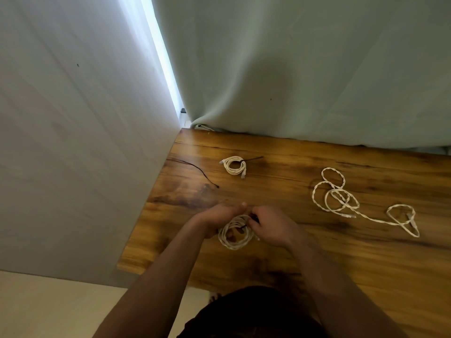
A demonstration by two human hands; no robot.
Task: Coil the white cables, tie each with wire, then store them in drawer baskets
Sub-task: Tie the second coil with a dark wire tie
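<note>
A coiled white cable hangs between both hands above the wooden table. My left hand holds the coil from the left, fingers curled round its top. My right hand pinches a dark tie wire at the coil's upper right. A second white coil, bound with a dark wire, lies further back. An uncoiled white cable sprawls in loose loops on the right.
A loose dark wire lies near the table's left edge. A white wall runs along the left, a pale green curtain hangs behind the table, and light floor shows at the lower left.
</note>
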